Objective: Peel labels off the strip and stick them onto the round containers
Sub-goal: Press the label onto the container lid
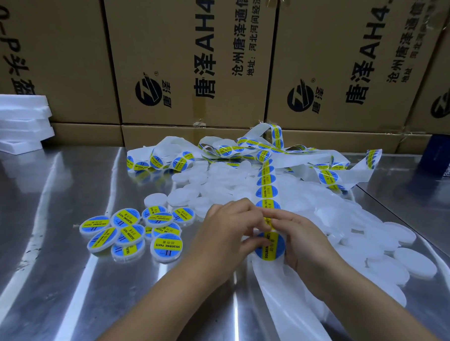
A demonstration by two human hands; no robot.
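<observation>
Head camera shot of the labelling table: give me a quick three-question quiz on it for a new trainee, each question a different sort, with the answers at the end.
1. True or false: the labelled containers lie on the left hand side of the table.
2. What do the left hand and the right hand pinch between them? A: the label strip. B: a pair of scissors. C: a tape gun.
3. Fill in the blank: the label nearest the hands reads SOLDERING ____.

Key: 1 true; 2 A; 3 PASTE.
</observation>
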